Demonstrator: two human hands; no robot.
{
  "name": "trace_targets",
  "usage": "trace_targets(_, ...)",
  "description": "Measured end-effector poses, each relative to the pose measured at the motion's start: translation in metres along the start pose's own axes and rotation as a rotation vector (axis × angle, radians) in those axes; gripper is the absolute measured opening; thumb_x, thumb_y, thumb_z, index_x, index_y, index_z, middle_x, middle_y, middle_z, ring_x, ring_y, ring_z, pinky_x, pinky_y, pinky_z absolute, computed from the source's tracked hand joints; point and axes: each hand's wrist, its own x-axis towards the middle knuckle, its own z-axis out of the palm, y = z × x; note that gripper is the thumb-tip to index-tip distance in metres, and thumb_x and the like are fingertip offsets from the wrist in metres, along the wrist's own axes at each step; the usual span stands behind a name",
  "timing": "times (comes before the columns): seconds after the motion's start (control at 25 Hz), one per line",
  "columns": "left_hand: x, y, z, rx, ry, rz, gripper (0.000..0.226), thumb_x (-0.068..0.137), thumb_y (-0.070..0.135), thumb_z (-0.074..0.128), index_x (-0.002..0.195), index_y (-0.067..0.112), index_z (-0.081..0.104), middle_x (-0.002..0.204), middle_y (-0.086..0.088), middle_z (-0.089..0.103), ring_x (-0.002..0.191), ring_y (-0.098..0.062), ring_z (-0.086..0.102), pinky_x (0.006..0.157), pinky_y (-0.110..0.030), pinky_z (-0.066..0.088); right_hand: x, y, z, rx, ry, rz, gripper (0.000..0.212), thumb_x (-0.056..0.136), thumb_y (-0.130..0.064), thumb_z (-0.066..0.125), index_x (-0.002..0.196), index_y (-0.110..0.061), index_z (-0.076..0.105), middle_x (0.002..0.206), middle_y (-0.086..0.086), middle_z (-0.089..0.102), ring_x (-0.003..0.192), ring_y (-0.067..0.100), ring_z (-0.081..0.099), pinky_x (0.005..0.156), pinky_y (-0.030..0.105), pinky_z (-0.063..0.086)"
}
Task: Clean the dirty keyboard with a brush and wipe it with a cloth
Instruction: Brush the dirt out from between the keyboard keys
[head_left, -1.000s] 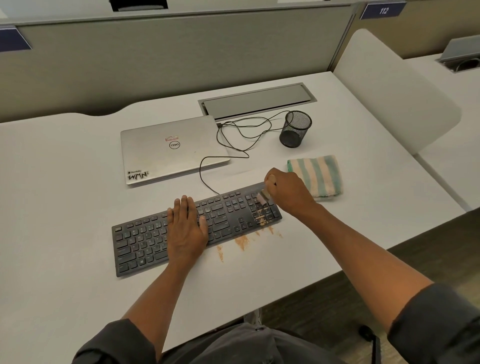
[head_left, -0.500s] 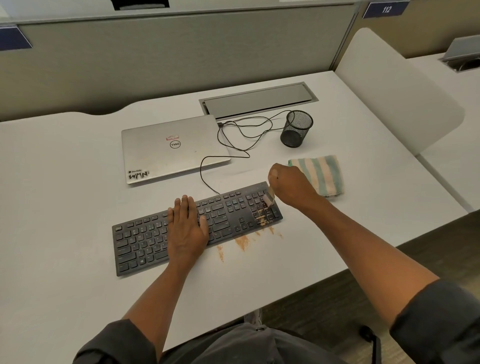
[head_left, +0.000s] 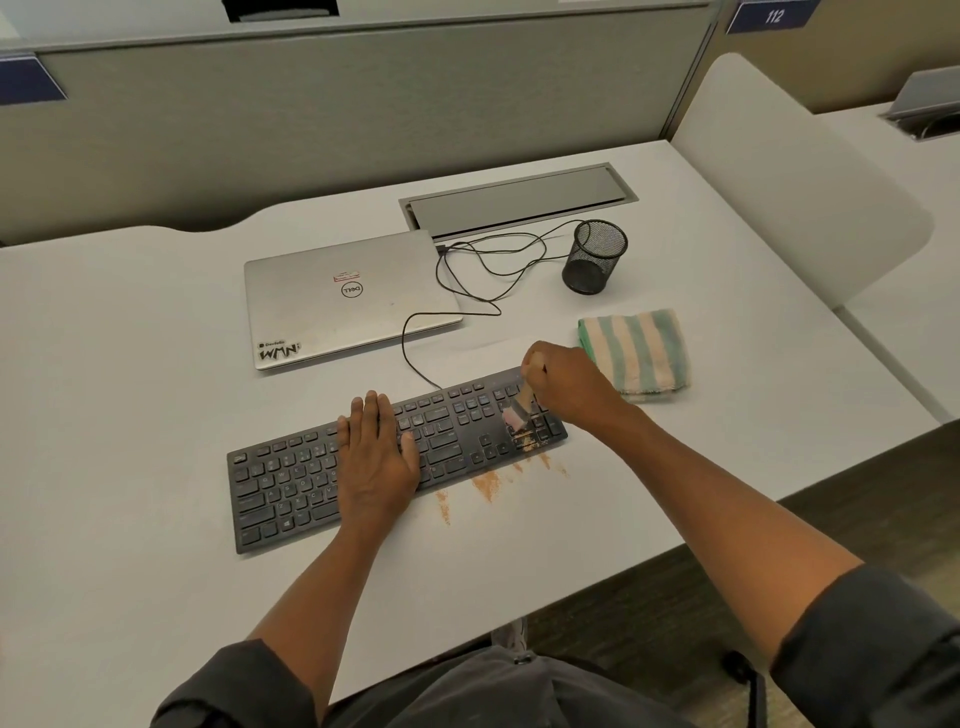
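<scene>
Keyboard (head_left: 322, 483) lies dark and slightly askew on the white desk (head_left: 130, 415), just in front of the closed laptop (head_left: 343, 301); the left hand (head_left: 376, 457) rests flat on its middle keys, fingers straight, most likely to stop it sliding; the right hand (head_left: 569, 384) is clenched round the handle of a small brush (head_left: 519, 408), bristles down on the number pad at the right end; orange dust (head_left: 485, 486) streaks the desk along the near edge, so the sweeping seems aimed toward the person; the striped cloth (head_left: 641, 353) waits folded just beyond the right hand, untouched.
</scene>
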Motion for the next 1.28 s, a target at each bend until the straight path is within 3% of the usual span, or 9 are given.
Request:
trace_targets(0.12, 0.0, 0.001, -0.001, -0.014, 0.003, 0.0, 0.073, 0.098, 0.043, 0.017, 0.159, 0.004, 0.021, 0.166, -0.015, 0.021, 0.156, -0.029, 0.011, 0.127, -0.043, 0.003, -0.001, 0.007, -0.002, -0.122, 0.08, 0.041, 0.023, 0.099, -0.012, 0.037, 0.099, -0.007, 0.059, 0.086, 0.014, 0.066, 0.079, 0.03, 0.061, 0.069, 0.036, 0.051)
trace_targets(0.28, 0.0, 0.0, -0.001, -0.012, 0.001, 0.002, 0.073, 0.097, 0.043, 0.016, 0.159, 0.003, 0.022, 0.166, -0.015, 0.022, 0.155, -0.03, 0.013, 0.127, -0.044, 0.004, -0.012, -0.002, 0.005, 0.115, 0.055, -0.014, 0.023, 0.097, -0.018, 0.037, 0.089, -0.016, 0.059, 0.082, 0.007, 0.066, 0.074, 0.023, 0.061, 0.066, 0.035, 0.049)
trace_targets(0.44, 0.0, 0.0, -0.001, -0.006, 0.004, 0.004, 0.073, 0.097, 0.043, 0.016, 0.159, 0.003, 0.022, 0.166, -0.015, 0.022, 0.155, -0.03, 0.013, 0.127, -0.043, 0.003, -0.02, 0.002, 0.0, 0.193, -0.024, -0.039, 0.02, 0.096, -0.015, 0.047, 0.086, -0.024, 0.062, 0.079, -0.003, 0.068, 0.07, 0.013, 0.062, 0.062, 0.027, 0.046)
trace_targets(0.68, 0.0, 0.0, -0.002, 0.008, -0.009, 0.002, 0.072, 0.098, 0.042, 0.019, 0.159, 0.004, 0.022, 0.166, -0.015, 0.022, 0.155, -0.03, 0.013, 0.127, -0.044, 0.004, -0.021, 0.003, -0.014, 0.327, -0.077, -0.038, 0.021, 0.095, -0.006, 0.055, 0.088, -0.02, 0.069, 0.067, -0.009, 0.062, 0.06, 0.005, 0.055, 0.052, 0.012, 0.041)
trace_targets(0.84, 0.0, 0.001, -0.002, 0.007, -0.004, 0.007, 0.072, 0.098, 0.042, 0.018, 0.159, 0.003, 0.023, 0.165, -0.015, 0.023, 0.155, -0.03, 0.014, 0.127, -0.044, 0.004, -0.024, 0.026, -0.016, 0.338, -0.126, -0.046, 0.026, 0.094, -0.004, 0.055, 0.087, -0.023, 0.07, 0.067, -0.002, 0.063, 0.057, 0.003, 0.052, 0.06, 0.026, 0.044)
trace_targets(1.12, 0.0, 0.0, -0.001, 0.011, 0.007, 0.014, 0.071, 0.099, 0.041, 0.019, 0.157, 0.002, 0.026, 0.164, -0.017, 0.026, 0.154, -0.032, 0.017, 0.127, -0.047, 0.008, -0.024, 0.026, -0.017, 0.363, -0.11, -0.035, 0.027, 0.095, -0.004, 0.052, 0.087, -0.024, 0.069, 0.072, 0.006, 0.066, 0.061, 0.011, 0.053, 0.06, 0.029, 0.045)
trace_targets(1.28, 0.001, 0.0, -0.001, 0.01, -0.002, 0.009, 0.072, 0.099, 0.042, 0.017, 0.158, 0.003, 0.024, 0.165, -0.016, 0.023, 0.155, -0.03, 0.014, 0.127, -0.045, 0.005, -0.021, 0.027, -0.018, 0.301, -0.056, -0.009, 0.026, 0.095, -0.003, 0.052, 0.087, -0.02, 0.07, 0.067, -0.004, 0.063, 0.061, 0.008, 0.055, 0.059, 0.024, 0.044)
